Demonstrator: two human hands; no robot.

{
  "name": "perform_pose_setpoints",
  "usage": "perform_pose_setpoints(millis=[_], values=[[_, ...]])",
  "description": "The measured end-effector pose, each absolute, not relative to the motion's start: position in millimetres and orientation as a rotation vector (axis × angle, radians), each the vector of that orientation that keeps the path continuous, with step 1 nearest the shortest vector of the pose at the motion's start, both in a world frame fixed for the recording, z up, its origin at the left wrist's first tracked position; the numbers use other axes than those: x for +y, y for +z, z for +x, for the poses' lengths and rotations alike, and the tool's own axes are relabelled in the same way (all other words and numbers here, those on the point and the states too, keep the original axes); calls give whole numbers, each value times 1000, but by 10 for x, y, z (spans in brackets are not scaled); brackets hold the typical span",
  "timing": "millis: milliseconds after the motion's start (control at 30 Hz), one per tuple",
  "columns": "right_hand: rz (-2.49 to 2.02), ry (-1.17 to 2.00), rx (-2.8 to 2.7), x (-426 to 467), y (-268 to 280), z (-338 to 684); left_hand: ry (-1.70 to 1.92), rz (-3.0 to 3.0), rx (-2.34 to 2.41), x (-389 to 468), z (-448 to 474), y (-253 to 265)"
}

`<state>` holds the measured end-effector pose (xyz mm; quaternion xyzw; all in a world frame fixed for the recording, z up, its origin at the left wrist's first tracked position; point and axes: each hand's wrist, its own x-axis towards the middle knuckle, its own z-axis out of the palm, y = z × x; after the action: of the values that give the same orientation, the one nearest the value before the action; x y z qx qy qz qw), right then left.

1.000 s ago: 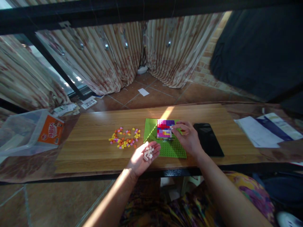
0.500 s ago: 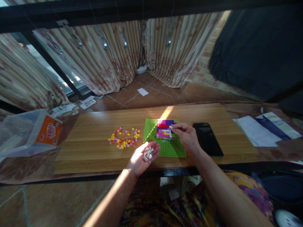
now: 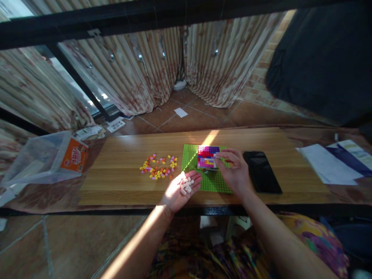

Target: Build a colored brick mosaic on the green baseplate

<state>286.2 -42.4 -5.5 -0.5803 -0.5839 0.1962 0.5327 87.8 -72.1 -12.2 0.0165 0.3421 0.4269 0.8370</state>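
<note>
My left hand [image 3: 178, 193] is turned palm up, fingers slightly cupped, and carries several small white toy bricks [image 3: 186, 185]. It is just in front of the near left part of a green studded baseplate [image 3: 209, 186]. On that baseplate stands a block built of colourful toy bricks [image 3: 207, 155] in red, purple, pink, blue and yellow. At the block's right edge is my right hand [image 3: 235, 170], thumb and forefinger pinched together. A small whitish brick shows at those fingertips, partly hidden by them.
Loose yellow, orange and pink bricks [image 3: 158, 168] lie left of the baseplate on the wooden board [image 3: 116, 170]. A black tablet-like slab [image 3: 263, 172] rests close to my right hand. A clear plastic bin [image 3: 43, 159] stands far left, and papers [image 3: 325, 164] lie far right.
The whole view has shifted, so the things on the board appear a little further right. My right hand stays at the block's right edge, its fingers slightly shifted. The left hand still holds the white bricks.
</note>
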Motion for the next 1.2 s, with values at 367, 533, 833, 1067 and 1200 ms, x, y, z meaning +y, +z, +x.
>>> perform_pose_setpoints(millis=[367, 533, 833, 1067, 1200], values=[[-1041, 382, -2286, -709, -78, 2533, 913, -8, 616, -678, 931, -64], [-1080, 340, -2340, -687, -165, 2485, 909, 10, 623, -690, 928, -66], [-1099, 291, -2308, -688, -155, 2445, 897, 79, 597, -676, 917, -220], [-1170, 217, -1913, -572, 9, 2723, 865, 89, 666, -699, 882, -237], [-1331, 164, -1726, -437, -3, 2967, 873, 137, 720, -714, 889, -205]])
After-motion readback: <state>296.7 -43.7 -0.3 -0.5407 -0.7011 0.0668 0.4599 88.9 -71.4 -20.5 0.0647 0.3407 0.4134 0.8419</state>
